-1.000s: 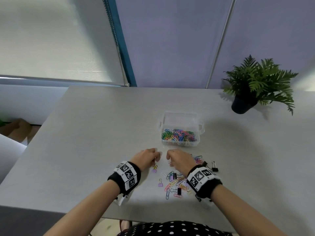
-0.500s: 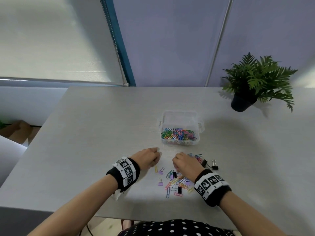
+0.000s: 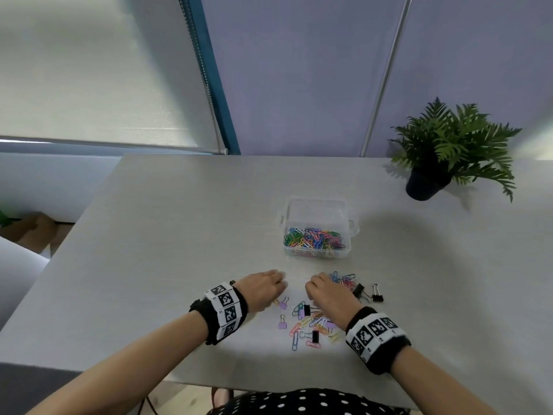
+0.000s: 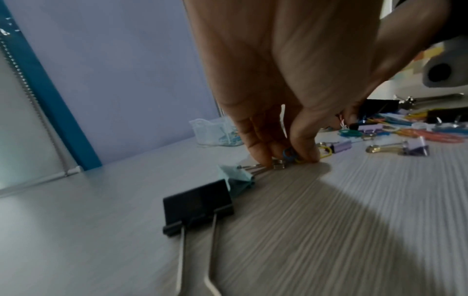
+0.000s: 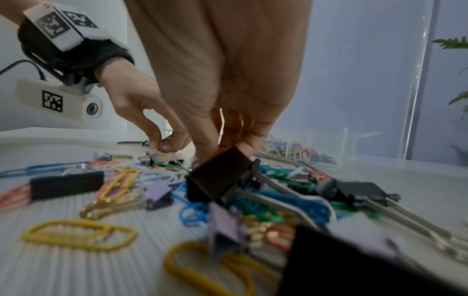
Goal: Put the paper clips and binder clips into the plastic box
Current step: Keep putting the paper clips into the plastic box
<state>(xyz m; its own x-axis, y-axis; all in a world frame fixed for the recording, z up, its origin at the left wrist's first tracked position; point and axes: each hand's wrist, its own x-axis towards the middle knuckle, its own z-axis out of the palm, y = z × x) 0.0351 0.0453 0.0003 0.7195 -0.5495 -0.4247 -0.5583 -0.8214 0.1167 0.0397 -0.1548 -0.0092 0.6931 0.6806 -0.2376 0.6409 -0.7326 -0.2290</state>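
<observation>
The clear plastic box (image 3: 317, 205) stands mid-table with coloured paper clips (image 3: 314, 238) inside. A loose pile of paper clips and binder clips (image 3: 311, 323) lies in front of it. My left hand (image 4: 288, 158) is down on the table left of the pile and pinches small blue and yellow paper clips (image 4: 288, 154). A pale teal binder clip (image 4: 238, 176) lies right at its fingertips. My right hand (image 5: 222, 152) is over the pile, its fingertips pinching a black binder clip (image 5: 217, 176). In the head view, the left hand (image 3: 263, 290) and right hand (image 3: 326, 295) hide what they hold.
Two black binder clips (image 3: 368, 293) lie right of the pile. Another black binder clip (image 4: 197, 206) rests under my left wrist. A potted fern (image 3: 449, 151) stands at the back right. The table's left edge (image 3: 59, 253) drops to the floor.
My right hand has drawn away from the left hand, to the right over the pile, and now pinches a black binder clip. The left hand has stayed low in place.
</observation>
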